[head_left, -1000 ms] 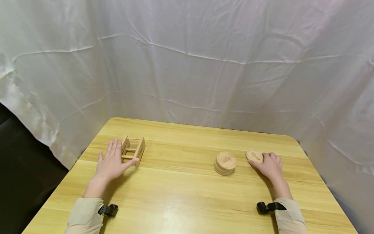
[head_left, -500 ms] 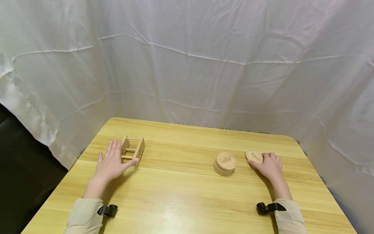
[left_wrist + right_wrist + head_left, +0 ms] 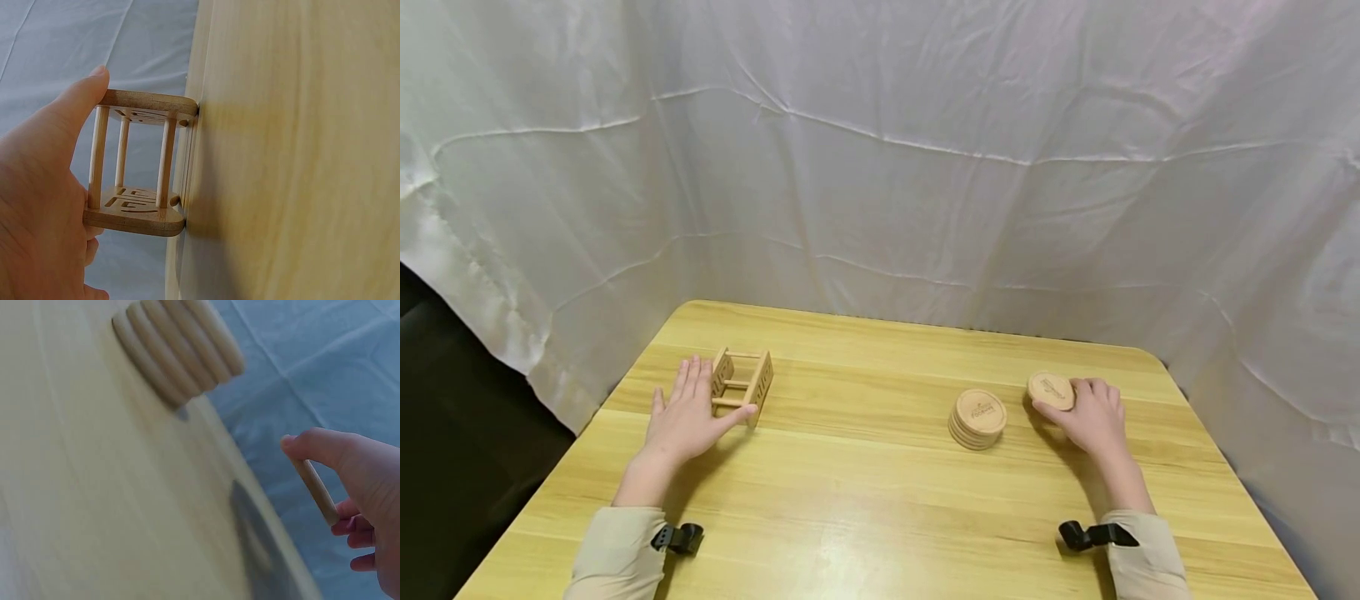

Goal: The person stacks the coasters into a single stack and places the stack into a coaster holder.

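On the left of the table, my left hand spans a small wooden coaster holder, thumb at one slatted side and fingers at the other. The left wrist view shows the holder as two cut-out side panels joined by round rods, with no coasters inside. My right hand pinches one round wooden coaster by its edges, between thumb and fingers. In the right wrist view this coaster is raised off the tabletop, its shadow apart from it. A stack of several matching coasters stands left of that hand.
The wood-grain table has rounded far corners. A pale curtain hangs behind it and along both sides. Black wrist straps with camera mounts sit over both sleeves.
My right hand has lifted the single coaster from the tabletop, moving it slightly up and left. The left hand, the holder and the stack stay where they were.
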Demonstrator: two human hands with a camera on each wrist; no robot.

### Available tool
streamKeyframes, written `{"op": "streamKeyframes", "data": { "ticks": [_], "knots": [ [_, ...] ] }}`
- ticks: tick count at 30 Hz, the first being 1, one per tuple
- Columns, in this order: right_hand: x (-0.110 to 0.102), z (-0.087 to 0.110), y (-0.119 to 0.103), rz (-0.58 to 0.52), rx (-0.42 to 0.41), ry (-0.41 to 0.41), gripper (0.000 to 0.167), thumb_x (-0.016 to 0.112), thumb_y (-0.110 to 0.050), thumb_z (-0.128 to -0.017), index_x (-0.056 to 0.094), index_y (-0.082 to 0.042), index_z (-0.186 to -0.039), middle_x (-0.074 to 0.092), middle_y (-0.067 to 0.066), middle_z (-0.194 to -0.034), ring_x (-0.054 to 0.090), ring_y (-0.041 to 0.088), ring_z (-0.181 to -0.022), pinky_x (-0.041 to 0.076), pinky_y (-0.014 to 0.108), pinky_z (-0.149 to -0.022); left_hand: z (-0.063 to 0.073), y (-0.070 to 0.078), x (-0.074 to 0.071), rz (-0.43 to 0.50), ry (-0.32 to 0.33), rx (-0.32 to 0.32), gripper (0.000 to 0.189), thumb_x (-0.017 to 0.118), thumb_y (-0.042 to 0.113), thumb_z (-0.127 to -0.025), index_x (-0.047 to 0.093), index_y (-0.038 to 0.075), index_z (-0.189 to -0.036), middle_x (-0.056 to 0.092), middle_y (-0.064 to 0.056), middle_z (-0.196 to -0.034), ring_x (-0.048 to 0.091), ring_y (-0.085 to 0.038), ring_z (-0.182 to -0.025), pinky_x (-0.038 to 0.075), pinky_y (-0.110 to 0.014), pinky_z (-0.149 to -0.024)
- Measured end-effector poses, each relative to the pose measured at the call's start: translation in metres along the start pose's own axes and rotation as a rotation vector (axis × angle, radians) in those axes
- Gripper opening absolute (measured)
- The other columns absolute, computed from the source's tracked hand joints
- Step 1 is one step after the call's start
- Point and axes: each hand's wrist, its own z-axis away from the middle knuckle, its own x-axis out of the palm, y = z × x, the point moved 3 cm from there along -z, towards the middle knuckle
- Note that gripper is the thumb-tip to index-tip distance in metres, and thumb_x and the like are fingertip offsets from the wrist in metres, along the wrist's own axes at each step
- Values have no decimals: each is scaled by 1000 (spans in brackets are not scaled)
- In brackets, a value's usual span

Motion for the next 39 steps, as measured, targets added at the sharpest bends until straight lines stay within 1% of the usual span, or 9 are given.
{"op": "streamKeyframes", "data": {
  "ticks": [4, 11, 15, 19, 24, 30, 34, 39],
  "knots": [
    [-9, 1, -13, -4, -26, 9, 91, 66, -64, -80, 47, 8, -133, 41, 32, -130, 30, 51, -121, 26, 64, -98, 0, 0, 0, 1, 0, 0, 117, 45, 78, -84, -3, -2, -154, -14, -21, -161, -10, -42, -150, -5, -76, -111],
    [-25, 3, -39, 2, -85, 27, 87, 70, -60, -79, 49, 7, -131, 45, 31, -126, 34, 50, -117, 28, 63, -97, 1, 2, 0, 7, -5, -2, 117, 46, 78, -84, -3, -2, -154, -13, -22, -161, -10, -42, -150, -6, -75, -111],
    [-31, 6, -52, 4, -123, 39, 86, 72, -58, -78, 50, 7, -130, 47, 31, -125, 36, 50, -116, 28, 63, -98, 1, 1, 0, 7, -7, -3, 117, 45, 79, -84, -3, -2, -154, -14, -22, -161, -10, -42, -150, -7, -75, -111],
    [-34, 8, -65, 3, -156, 35, 86, 73, -56, -77, 50, 7, -130, 47, 31, -127, 37, 49, -117, 29, 64, -99, 0, 1, 0, 7, -5, -4, 118, 44, 79, -84, -3, -2, -154, -14, -22, -161, -10, -42, -150, -7, -75, -111],
    [-32, 13, -76, -24, -182, 28, 84, 75, -56, -75, 52, 3, -129, 48, 28, -128, 37, 47, -119, 29, 63, -100, 0, 1, 0, 5, -4, -6, 118, 45, 79, -83, -3, -2, -154, -14, -22, -161, -10, -42, -150, -7, -75, -111],
    [-25, 16, -87, -37, -236, 38, 82, 77, -56, -72, 55, 0, -127, 51, 24, -122, 39, 44, -116, 32, 59, -97, 0, 1, -1, 4, -4, -5, 118, 45, 79, -83, -2, -2, -154, -13, -22, -161, -9, -42, -150, -7, -75, -111],
    [-19, 17, -92, -33, -262, 25, 83, 78, -55, -72, 54, 0, -128, 52, 24, -122, 40, 43, -116, 33, 58, -96, 0, 1, -1, -1, -1, -5, 118, 44, 79, -83, -2, -3, -154, -13, -22, -161, -9, -43, -150, -5, -75, -111],
    [-13, 19, -96, -39, -282, -6, 84, 78, -55, -72, 54, 2, -129, 51, 24, -124, 40, 43, -117, 33, 59, -98, 0, 1, -1, -4, 0, -4, 118, 45, 79, -84, -1, -3, -154, -12, -22, -161, -8, -43, -150, -5, -76, -111]
  ]
}}
